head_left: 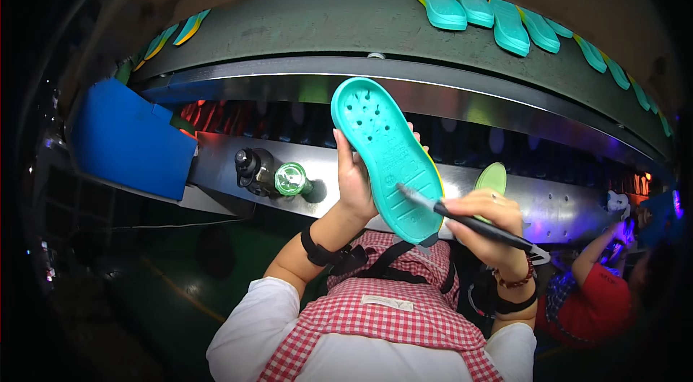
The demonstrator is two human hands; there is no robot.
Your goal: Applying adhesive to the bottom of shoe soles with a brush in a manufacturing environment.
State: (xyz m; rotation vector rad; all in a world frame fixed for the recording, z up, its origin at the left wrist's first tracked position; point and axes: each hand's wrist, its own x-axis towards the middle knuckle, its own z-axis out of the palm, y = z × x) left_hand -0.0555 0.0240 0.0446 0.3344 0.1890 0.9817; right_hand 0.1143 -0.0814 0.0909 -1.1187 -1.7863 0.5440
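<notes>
A teal shoe sole point(372, 104) with a yellow rim is tilted up in front of me, its hollow inner face toward me. Small holes dot its far end, and ridges cross the near end. My left hand point(355, 183) grips it by the left edge, with some fingertips showing past the right edge. In my right hand point(487, 220) is a black-handled brush point(498, 231), its pale tip at the ridged part of the sole. Whether the bristles touch the surface is hard to tell.
Teal soles point(510, 28) lie along a grey conveyor belt point(310, 25). Below it, a metal ledge point(216, 160) carries a dark bottle point(254, 171), a green-topped container point(291, 178) and a pale green sole point(492, 178). A blue panel point(130, 137) stands left; a person in red point(603, 303) works at right.
</notes>
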